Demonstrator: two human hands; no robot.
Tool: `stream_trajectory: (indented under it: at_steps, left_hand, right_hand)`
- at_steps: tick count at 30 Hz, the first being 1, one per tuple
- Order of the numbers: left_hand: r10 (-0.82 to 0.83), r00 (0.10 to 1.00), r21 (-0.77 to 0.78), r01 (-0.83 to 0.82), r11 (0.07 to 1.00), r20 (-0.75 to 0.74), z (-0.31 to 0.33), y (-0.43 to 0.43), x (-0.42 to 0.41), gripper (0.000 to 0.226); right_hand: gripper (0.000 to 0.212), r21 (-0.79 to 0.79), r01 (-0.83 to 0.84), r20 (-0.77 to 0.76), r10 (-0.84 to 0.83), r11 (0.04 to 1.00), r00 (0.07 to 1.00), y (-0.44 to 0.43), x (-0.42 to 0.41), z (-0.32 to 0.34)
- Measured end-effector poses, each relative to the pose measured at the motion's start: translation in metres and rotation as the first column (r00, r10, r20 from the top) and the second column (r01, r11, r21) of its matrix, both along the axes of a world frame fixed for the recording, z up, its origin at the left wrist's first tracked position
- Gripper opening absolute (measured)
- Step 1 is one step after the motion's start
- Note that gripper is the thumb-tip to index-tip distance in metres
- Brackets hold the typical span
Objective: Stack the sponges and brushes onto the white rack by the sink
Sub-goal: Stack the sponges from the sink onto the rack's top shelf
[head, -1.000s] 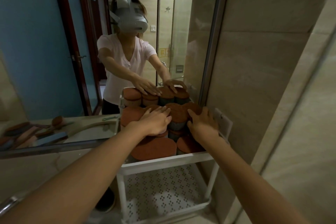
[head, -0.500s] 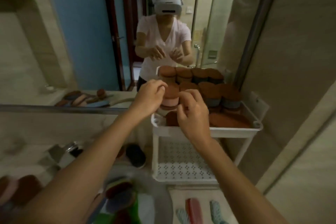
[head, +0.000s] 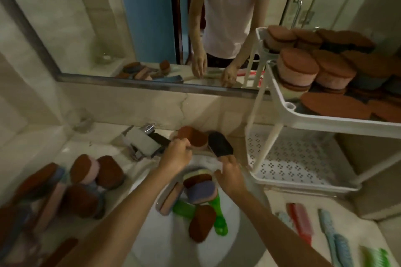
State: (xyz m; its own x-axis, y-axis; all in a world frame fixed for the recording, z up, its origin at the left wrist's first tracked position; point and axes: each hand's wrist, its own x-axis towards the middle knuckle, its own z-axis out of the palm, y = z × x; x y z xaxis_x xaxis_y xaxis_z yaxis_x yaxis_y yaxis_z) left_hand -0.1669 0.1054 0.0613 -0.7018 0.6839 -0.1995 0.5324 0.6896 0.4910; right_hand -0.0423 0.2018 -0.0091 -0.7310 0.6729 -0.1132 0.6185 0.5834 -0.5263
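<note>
Both hands reached over the white round sink (head: 227,243): left hand (head: 176,156) gripped a brown-topped pink sponge (head: 193,138), right hand (head: 230,176) held a black oval brush (head: 220,144).

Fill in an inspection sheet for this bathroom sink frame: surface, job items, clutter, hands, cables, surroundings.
Surface: pale stone counter around a white sink.
Job's things: white rack at right, top tier packed with stacked sponges, lower tier bare; more sponges piled left of the sink and in it; brushes lie on the counter at right.
Clutter: chrome faucet.
Hands: left hand closed on a sponge; right hand holds a black brush.
Cables: nothing seen.
Surroundings: wall mirror reflecting the person; tiled walls.
</note>
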Motion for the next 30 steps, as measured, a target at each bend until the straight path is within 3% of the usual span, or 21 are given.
stream_trajectory:
  at_steps: [6,11,14,20,25,27,30]
  left_hand:
    - [-0.409,0.892,-0.322,0.336,0.885,-0.193,-0.044,0.05,-0.04,0.067]
    - [-0.565,0.79,-0.517,0.389,0.762,-0.239,-0.063,0.084,-0.063,0.075]
    - [-0.592,0.765,-0.561,0.383,0.734,-0.253,-0.079,0.091,-0.075,0.076]
    - [-0.587,0.724,-0.465,0.406,0.787,-0.363,-0.072,0.088,-0.074,0.066]
    - [-0.428,0.861,-0.204,0.383,0.901,-0.273,-0.03,0.061,-0.064,0.068]
    - [-0.341,0.915,-0.081,0.332,0.94,-0.215,-0.005,0.049,-0.054,0.073]
    - [-0.191,0.957,0.086,0.214,0.973,-0.219,0.035,0.031,-0.033,0.077]
  right_hand:
    - [0.059,0.007,0.153,0.139,-0.152,0.988,0.978,0.037,-0.039,-0.02]
    - [0.077,0.084,0.154,0.267,-0.171,0.985,0.948,0.054,-0.061,-0.03]
    - [0.074,0.111,0.147,0.307,-0.175,0.983,0.935,0.056,-0.064,-0.038]
    - [0.071,0.116,0.256,0.197,-0.275,0.96,0.941,0.048,-0.056,-0.031]
    - [0.06,0.091,0.337,-0.018,-0.336,0.937,0.942,0.023,-0.027,0.005]
    - [0.055,0.007,0.363,-0.146,-0.359,0.932,0.922,0.008,-0.014,0.027]
    - [0.052,0.054,0.331,-0.393,-0.284,0.942,0.875,-0.013,0.006,0.063]
